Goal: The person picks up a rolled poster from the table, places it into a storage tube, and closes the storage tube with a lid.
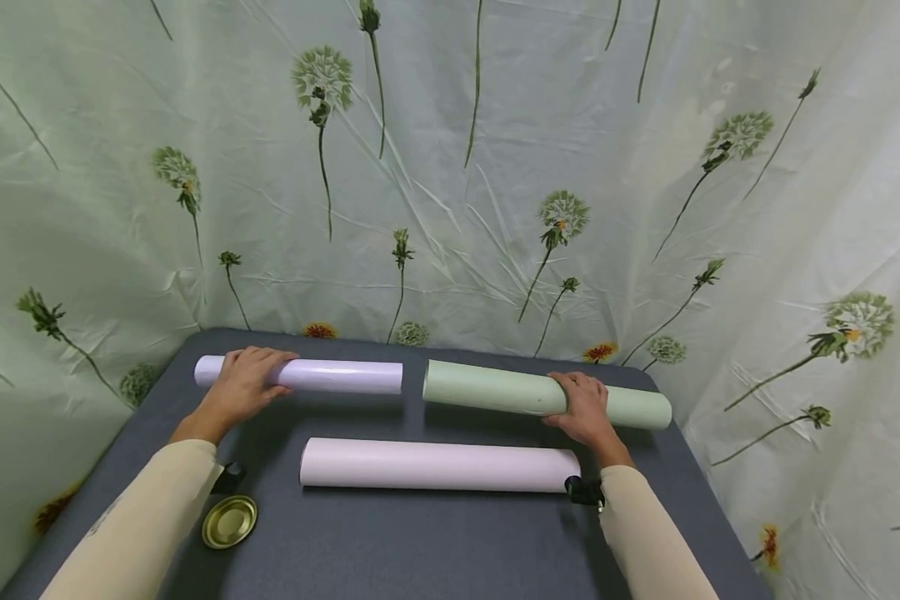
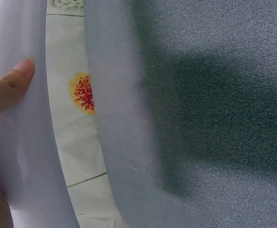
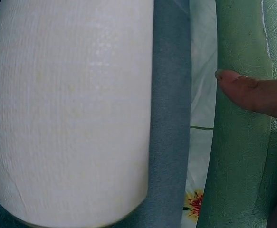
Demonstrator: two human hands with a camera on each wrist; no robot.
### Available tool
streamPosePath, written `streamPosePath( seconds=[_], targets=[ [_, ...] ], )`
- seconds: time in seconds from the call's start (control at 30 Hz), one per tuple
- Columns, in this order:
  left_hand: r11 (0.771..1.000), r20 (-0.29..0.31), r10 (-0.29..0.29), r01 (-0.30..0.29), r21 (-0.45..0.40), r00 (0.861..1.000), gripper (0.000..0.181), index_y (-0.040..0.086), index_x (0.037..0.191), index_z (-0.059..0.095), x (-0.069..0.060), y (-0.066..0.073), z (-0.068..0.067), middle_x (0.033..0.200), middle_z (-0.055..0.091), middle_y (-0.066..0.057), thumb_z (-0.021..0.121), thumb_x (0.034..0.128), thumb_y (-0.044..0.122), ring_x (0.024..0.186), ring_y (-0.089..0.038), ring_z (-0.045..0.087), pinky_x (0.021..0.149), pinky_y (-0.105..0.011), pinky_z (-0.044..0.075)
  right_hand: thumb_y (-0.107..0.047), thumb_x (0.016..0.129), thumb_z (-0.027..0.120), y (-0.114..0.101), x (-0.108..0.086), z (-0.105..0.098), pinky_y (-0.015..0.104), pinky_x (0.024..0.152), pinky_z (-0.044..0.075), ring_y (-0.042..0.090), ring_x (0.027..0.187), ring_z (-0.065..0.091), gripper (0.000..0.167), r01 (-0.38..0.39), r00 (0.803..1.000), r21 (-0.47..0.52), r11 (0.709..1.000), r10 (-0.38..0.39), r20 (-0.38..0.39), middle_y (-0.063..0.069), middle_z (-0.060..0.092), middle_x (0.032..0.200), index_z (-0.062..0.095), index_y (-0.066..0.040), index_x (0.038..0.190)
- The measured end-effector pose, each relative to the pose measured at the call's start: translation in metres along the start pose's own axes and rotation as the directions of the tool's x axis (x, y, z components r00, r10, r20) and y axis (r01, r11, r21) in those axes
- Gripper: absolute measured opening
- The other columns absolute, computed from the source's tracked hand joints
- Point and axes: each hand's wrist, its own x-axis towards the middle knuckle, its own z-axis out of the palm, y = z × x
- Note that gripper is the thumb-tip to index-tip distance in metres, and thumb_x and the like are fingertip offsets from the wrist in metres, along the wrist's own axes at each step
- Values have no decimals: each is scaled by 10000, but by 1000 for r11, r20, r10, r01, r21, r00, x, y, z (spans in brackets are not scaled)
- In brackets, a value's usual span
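A glossy lavender roll [image 1: 345,377] lies crosswise in the grip of my left hand [image 1: 246,382], near the table's far left. In the left wrist view the thumb [image 2: 20,76] presses along its surface. My right hand [image 1: 587,408] grips a thicker pale green roll [image 1: 487,388] at the far right, its thumb [image 3: 245,90] laid against it in the right wrist view. Both rolls look raised off the cloth, with shadows below them. Closer to me a pale pink roll [image 1: 435,465] rests on the table, untouched.
A small round gold-coloured dish or lid [image 1: 229,522] sits beside my left forearm. The table [image 1: 390,542] has a dark grey cloth cover. Behind it hangs a pale curtain [image 1: 450,200] printed with dandelions, close to the far edge.
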Motion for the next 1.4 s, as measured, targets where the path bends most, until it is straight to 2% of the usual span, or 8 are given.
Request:
streamPosePath(
  seconds=[0.47, 0.67, 0.9, 1.17, 1.4],
  targets=[
    [999, -69, 33, -34, -19, 997, 499, 41, 1202, 618, -1, 9, -3, 1186, 623, -206, 811, 750, 128, 1108, -416, 516, 892, -620, 311, -102, 615, 901, -4, -1, -10, 622, 991, 192, 461, 1137, 431, 722, 44, 999, 7, 999, -43, -28, 232, 553, 1171, 593, -20, 1263],
    [999, -83, 40, -42, -22, 996, 510, 38, 1208, 623, -2, 10, -3, 1176, 628, -203, 814, 743, 129, 1103, -413, 518, 892, -622, 311, -113, 625, 901, -4, 0, -13, 616, 1002, 179, 459, 1163, 418, 734, 26, 1000, 9, 1000, -26, -15, 237, 542, 1210, 585, -31, 1282],
    [997, -128, 55, -62, -46, 990, 533, 37, 1223, 625, 0, 12, -2, 1177, 630, -199, 821, 732, 109, 1095, -405, 519, 889, -607, 309, -94, 619, 900, -4, -2, -18, 615, 1005, 163, 461, 1157, 411, 734, 25, 999, 32, 999, -24, -28, 239, 532, 1190, 585, -21, 1277],
    [997, -114, 46, -52, -53, 992, 541, 41, 1240, 617, 3, 16, -2, 1175, 630, -195, 816, 742, 115, 1113, -399, 512, 909, -599, 299, -83, 619, 897, -5, -1, -19, 623, 1008, 160, 460, 1160, 407, 728, 29, 999, 33, 999, -28, -33, 228, 536, 1181, 589, -28, 1276],
    [996, -130, 74, -81, -49, 989, 541, 37, 1232, 619, 6, 20, -2, 1157, 633, -194, 821, 733, 96, 1086, -395, 524, 900, -598, 307, -82, 609, 900, -6, -1, -17, 618, 1013, 155, 458, 1150, 408, 732, 25, 999, 51, 998, -23, -38, 227, 533, 1173, 594, -32, 1271]
  ],
)
